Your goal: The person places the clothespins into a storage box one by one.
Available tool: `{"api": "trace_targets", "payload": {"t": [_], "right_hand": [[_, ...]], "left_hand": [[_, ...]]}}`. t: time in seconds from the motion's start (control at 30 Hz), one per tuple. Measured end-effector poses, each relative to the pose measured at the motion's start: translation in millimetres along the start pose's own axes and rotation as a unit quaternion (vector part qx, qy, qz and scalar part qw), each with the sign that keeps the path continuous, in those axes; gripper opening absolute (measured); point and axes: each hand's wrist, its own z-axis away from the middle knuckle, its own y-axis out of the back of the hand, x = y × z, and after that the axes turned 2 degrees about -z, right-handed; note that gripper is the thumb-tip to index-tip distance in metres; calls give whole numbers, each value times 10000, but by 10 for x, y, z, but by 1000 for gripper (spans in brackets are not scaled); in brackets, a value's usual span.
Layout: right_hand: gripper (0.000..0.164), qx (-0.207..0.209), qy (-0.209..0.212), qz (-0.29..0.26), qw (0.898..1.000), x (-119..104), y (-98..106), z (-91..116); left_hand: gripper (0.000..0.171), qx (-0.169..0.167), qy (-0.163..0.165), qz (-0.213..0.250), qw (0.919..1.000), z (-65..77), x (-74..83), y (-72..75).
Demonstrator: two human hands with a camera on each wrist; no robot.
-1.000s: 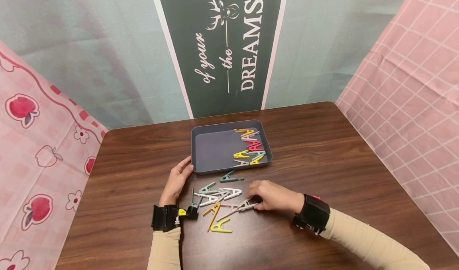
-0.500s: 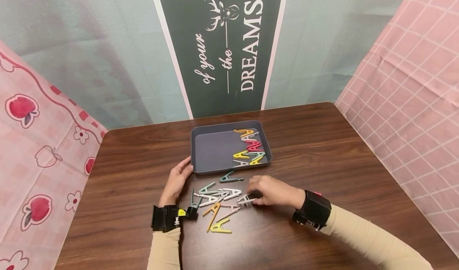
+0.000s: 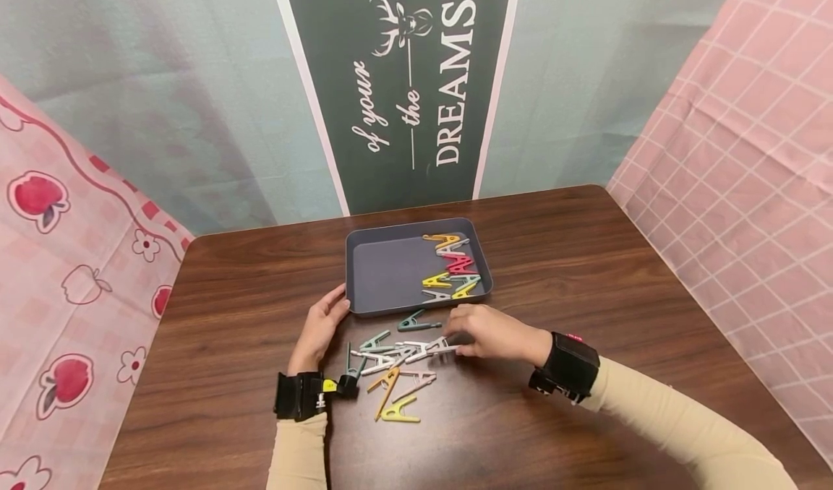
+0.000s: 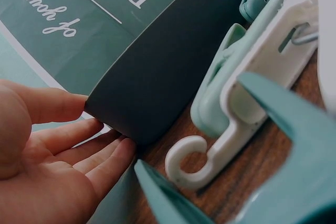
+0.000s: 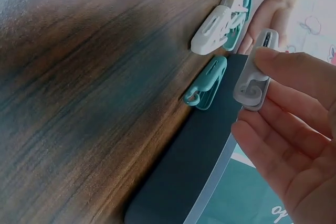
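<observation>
Your right hand [image 3: 484, 331] has shifted up toward the tray [image 3: 390, 277] over the last second, taking the pale grey clip [image 5: 254, 72] away from the pink clip [image 3: 424, 378]; your left hand [image 3: 321, 325] sits where it did. Right: thumb and fingertips pinch the pale grey clip, lifted off the counter [image 3: 553, 259], near the tray's near wall. Left: fingers fairly straight, thumb and fingertips touching the tray's near-left corner. Tray lies flat on the counter; clips inside line its right side: orange one [image 3: 445, 240] at the far end, red clips [image 3: 460, 263] midway, yellow clips [image 3: 437, 281] plus grey and green toward the near end. Loose on the counter, between your hands: teal clip [image 5: 212, 74] just beside the near wall, white clips [image 5: 212, 30] overlapping in a bunch, light green clip [image 3: 374, 342] next to them, orange clip [image 3: 392, 376] left of the pink one, lime yellow clip [image 3: 403, 418] nearest you. Another teal clip [image 4: 299, 166] is close to your left wrist, cut off by that wrist view's edge. Black straps [image 3: 573, 367] on both wrists. Lettered curtain [image 3: 458, 78] behind the counter.
</observation>
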Motion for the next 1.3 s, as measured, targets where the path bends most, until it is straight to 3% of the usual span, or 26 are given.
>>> {"api": "trace_targets", "payload": {"t": [0.27,0.5,0.73,0.97,1.3], "right_hand": [[23,90,-72,-48,9999,35,29,-43],[24,19,-433,-235,9988,72,81,-98],[25,208,-359,-16,9991,94,143,-175],[24,355,-458,-123,9982,142,173,-229],[28,316,-905,-180,9952,220,222,-309]], "left_hand": [[47,27,5,13,10000,-5,-4,-3],[47,-26,4,39,10000,-9,3,-5],[47,-8,28,63,10000,-12,-3,0],[46,10,67,-5,10000,-4,-17,3],[47,19,30,-55,10000,-4,-20,7]]}}
